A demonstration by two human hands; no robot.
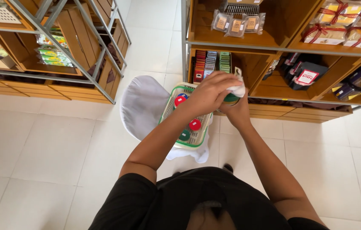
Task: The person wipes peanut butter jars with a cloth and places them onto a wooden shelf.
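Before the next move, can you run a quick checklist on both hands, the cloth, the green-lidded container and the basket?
1. Left hand grips the white cloth on top of the container: ok.
2. Right hand holds the green-lidded container from below: ok, though the container is mostly hidden.
3. Lid seated tight: cannot tell, the hands and cloth cover it.
4. Basket sits level on the white-covered stool: ok.
5. Red- and green-lidded containers stand upright in the basket: ok.
6. Free spot in the basket for another container: cannot tell, the left forearm hides part of it.
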